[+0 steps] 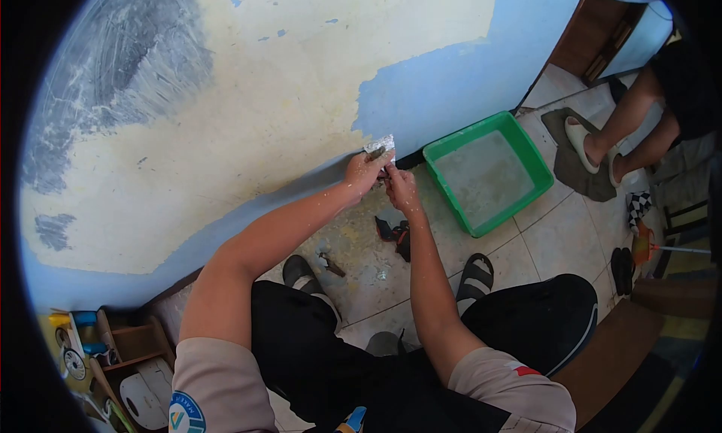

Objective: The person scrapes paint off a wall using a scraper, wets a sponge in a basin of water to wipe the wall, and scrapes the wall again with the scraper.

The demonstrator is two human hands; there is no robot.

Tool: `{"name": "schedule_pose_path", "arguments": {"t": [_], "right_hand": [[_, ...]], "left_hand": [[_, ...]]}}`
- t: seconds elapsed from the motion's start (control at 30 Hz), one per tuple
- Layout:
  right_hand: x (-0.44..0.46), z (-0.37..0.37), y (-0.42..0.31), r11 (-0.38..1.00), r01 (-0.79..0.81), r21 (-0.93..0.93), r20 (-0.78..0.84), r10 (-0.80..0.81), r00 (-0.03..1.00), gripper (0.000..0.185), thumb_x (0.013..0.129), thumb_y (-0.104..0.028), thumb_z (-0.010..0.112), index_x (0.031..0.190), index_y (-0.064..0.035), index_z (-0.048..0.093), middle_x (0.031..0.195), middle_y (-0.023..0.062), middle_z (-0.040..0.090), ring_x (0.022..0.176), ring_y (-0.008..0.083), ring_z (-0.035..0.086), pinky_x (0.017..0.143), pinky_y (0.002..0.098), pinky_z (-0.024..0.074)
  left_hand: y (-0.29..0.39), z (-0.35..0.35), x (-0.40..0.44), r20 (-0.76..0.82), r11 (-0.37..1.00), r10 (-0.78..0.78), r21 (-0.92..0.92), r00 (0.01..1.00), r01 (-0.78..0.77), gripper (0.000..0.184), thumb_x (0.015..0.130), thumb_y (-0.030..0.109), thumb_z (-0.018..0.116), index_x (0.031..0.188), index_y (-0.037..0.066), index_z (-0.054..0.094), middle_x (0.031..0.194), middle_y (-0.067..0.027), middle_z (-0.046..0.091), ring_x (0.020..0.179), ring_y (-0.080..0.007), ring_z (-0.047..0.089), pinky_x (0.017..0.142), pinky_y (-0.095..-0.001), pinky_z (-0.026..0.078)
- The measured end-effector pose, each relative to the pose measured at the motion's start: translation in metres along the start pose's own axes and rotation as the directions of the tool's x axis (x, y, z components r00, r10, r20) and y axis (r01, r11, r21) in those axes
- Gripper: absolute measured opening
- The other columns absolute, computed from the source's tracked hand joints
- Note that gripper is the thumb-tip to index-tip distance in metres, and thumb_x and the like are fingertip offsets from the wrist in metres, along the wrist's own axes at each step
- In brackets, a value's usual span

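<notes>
As I watch from afar, the left hand [363, 173] has its fingers closed on a thin, silvery sheet [382, 142] by the wall [248, 94]; the right hand [401, 189] curls close below, its grip unclear to me. Beyond the fingers, the wall looks partly worked: matte cream mostly, smooth blue paint [444, 79] left rightward. Just right sits a green plastic tub [524, 148]; chalky grey smears [150, 64] lie far left.

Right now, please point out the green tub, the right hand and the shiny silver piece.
Green tub [525, 151]: head view, inner wall.
Right hand [404, 190]: head view, middle.
Shiny silver piece [386, 142]: head view, upper part.
</notes>
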State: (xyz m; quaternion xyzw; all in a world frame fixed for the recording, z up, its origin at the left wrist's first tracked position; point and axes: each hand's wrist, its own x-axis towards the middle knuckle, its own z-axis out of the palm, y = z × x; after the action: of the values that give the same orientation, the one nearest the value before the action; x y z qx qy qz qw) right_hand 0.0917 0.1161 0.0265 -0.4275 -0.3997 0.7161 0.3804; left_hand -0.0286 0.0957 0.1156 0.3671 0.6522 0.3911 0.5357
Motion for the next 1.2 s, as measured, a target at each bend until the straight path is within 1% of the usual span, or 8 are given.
{"name": "schedule_pose_path", "arguments": {"t": [0.1,0.17,0.3,0.43,0.7,0.83,0.93,1.2], "right_hand": [[-0.003,-0.006,-0.004,0.998,0.061,-0.008,0.033,-0.061,0.998,0.051,0.094,-0.051,0.059,0.065,-0.0093,0.052,0.048,-0.0019,0.044,0.034,0.0075,0.036,0.033,0.0242,0.0240],[-0.009,-0.008,-0.016,0.998,0.050,-0.037,0.001,-0.050,0.999,0.052,0.093,-0.052,0.061,0.062,-0.0110,0.051,0.049,-0.0043,0.042,0.038,0.0063,0.037,0.038,0.0251,0.0242],[-0.008,-0.007,-0.020,0.995,0.080,-0.061,-0.073,-0.084,0.994,0.052,0.094,-0.052,0.059,0.064,-0.0112,0.051,0.047,-0.0026,0.043,0.033,0.0079,0.035,0.033,0.0246,0.0240],[-0.009,-0.007,-0.019,0.997,0.003,-0.074,-0.047,-0.007,0.999,0.053,0.092,-0.054,0.060,0.062,-0.0121,0.049,0.046,-0.0036,0.040,0.032,0.0078,0.034,0.033,0.0250,0.0231],[-0.009,-0.014,-0.023,0.994,-0.034,-0.100,0.032,0.037,0.999,0.052,0.092,-0.053,0.061,0.062,-0.0122,0.049,0.046,-0.0042,0.040,0.033,0.0074,0.033,0.033,0.0254,0.0222],[-0.005,-0.008,-0.014,0.996,0.039,-0.083,-0.004,-0.039,0.999,0.052,0.092,-0.051,0.063,0.062,-0.0112,0.050,0.049,-0.0041,0.042,0.038,0.0068,0.036,0.037,0.0254,0.0239],[-0.005,-0.007,-0.012,0.996,0.052,-0.068,-0.023,-0.054,0.998,0.051,0.092,-0.050,0.064,0.062,-0.0111,0.050,0.050,-0.0041,0.043,0.039,0.0064,0.036,0.037,0.0251,0.0237],[0.013,-0.010,0.006,0.989,0.144,0.014,0.000,-0.144,0.990,0.045,0.094,-0.044,0.063,0.064,-0.0113,0.052,0.052,-0.0058,0.043,0.038,0.0044,0.035,0.035,0.0234,0.0213]], "left_hand": [[-0.001,0.002,-0.013,0.074,0.996,-0.065,0.059,0.995,0.060,0.066,0.084,0.063,0.064,0.117,0.006,0.058,0.115,-0.0066,0.060,0.105,-0.0188,0.059,0.086,-0.0372,0.048],[-0.011,0.005,-0.021,0.063,0.988,-0.103,0.122,0.993,0.094,0.063,0.082,0.063,0.067,0.105,0.004,0.061,0.102,-0.0051,0.060,0.085,-0.0156,0.055,0.068,-0.0317,0.047],[0.007,-0.022,-0.041,0.309,0.822,-0.319,0.560,0.896,0.100,0.079,0.083,0.068,0.062,0.130,0.005,0.053,0.122,-0.0093,0.056,0.107,-0.0208,0.055,0.088,-0.0375,0.049],[0.007,-0.040,-0.038,0.310,0.773,-0.395,0.621,0.865,0.130,0.078,0.084,0.067,0.062,0.130,0.005,0.053,0.122,-0.0092,0.057,0.108,-0.0209,0.055,0.087,-0.0369,0.049],[-0.025,0.000,-0.012,-0.027,0.979,-0.037,-0.202,0.999,0.031,0.057,0.089,0.054,0.065,0.125,0.010,0.056,0.122,-0.0066,0.059,0.110,-0.0202,0.056,0.091,-0.0371,0.044],[-0.024,0.008,-0.001,-0.112,0.956,-0.051,-0.293,0.992,0.017,0.041,0.090,0.046,0.066,0.111,0.012,0.062,0.106,-0.0021,0.065,0.100,-0.0171,0.062,0.081,-0.0331,0.046],[-0.026,0.007,0.012,-0.115,0.955,-0.024,-0.298,0.993,-0.011,0.041,0.091,0.044,0.066,0.113,0.009,0.062,0.109,-0.0070,0.065,0.107,-0.0214,0.060,0.092,-0.0383,0.044],[-0.044,0.030,0.027,-0.243,0.863,0.040,-0.481,0.969,-0.156,0.027,0.093,0.032,0.068,0.102,0.007,0.063,0.093,-0.0040,0.066,0.084,-0.0144,0.063,0.074,-0.0279,0.052]]}}
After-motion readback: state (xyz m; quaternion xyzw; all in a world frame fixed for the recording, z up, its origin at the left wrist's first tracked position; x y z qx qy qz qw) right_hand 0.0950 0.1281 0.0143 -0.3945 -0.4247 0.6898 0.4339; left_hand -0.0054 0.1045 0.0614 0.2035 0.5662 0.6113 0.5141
